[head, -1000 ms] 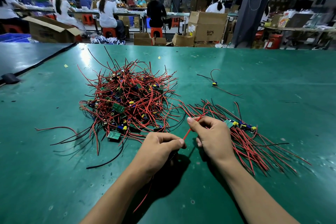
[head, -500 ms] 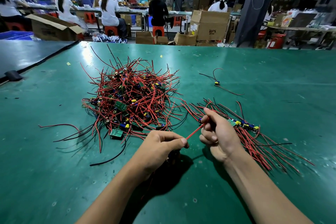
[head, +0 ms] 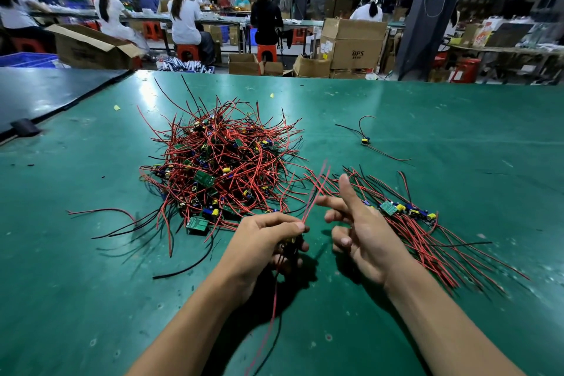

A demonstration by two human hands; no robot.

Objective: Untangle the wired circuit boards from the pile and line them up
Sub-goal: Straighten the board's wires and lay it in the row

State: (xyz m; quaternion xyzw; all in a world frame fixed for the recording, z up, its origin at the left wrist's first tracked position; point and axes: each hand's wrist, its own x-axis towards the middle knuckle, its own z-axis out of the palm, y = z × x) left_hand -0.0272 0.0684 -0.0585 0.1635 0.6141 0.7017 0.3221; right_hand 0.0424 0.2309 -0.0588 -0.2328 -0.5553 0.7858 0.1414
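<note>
A tangled pile (head: 224, 168) of small green circuit boards with red and black wires lies on the green table (head: 457, 131). My left hand (head: 268, 241) grips one wired board; its red wires (head: 316, 192) stick up past my thumb and more wire trails down toward me. My right hand (head: 363, 229) hovers just right of those wires with fingers spread and holds nothing. Beyond and right of it lies a row of sorted boards (head: 406, 210), their wires fanning toward the lower right.
One stray wired component (head: 365, 140) lies alone at the right of the pile. A darker table (head: 45, 94) adjoins on the left. Past the far edge stand cardboard boxes (head: 354, 43) and seated workers at benches.
My right hand slid up along the red wire and let it go; its fingers now spread open. The freed wire ends spring upward. My left hand keeps its grip.
</note>
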